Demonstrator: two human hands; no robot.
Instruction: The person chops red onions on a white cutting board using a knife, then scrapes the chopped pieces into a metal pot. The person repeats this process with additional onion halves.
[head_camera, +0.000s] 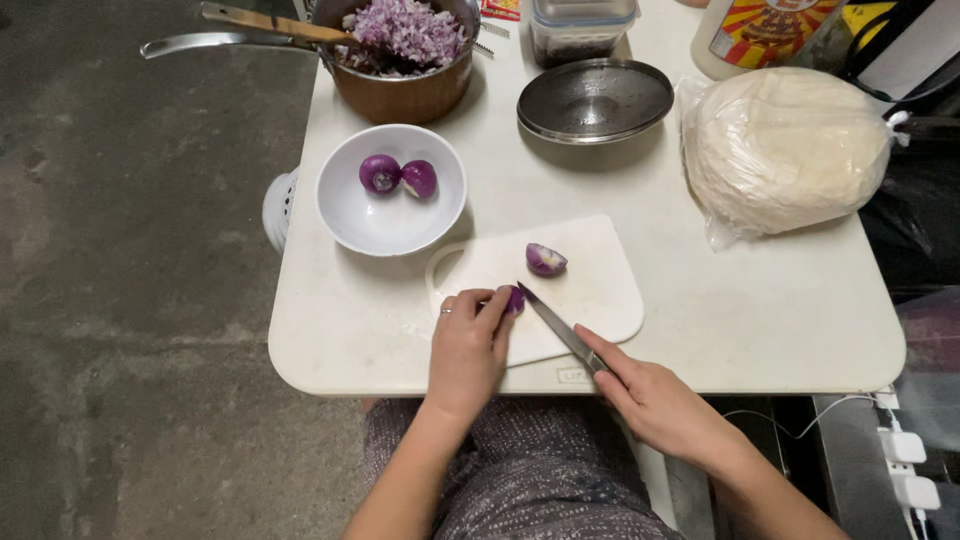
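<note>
Fingers (478, 305) of left hand (468, 350) clamped on onion piece (514, 299); right hand (655, 400) gripping knife (560, 330) over cutting board (600, 290) on worktop (760, 310).

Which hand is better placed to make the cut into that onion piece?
The right hand, probably: it holds the knife, tip beside the onion piece. The left hand pins that piece on the cutting board.

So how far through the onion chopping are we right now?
Done: the pot already holds a heap of chopped purple onion. In hand: the left hand pins an onion piece on the cutting board while the right hand sets the knife against it. Left: another piece on the board and two peeled onions in the white bowl.
</note>
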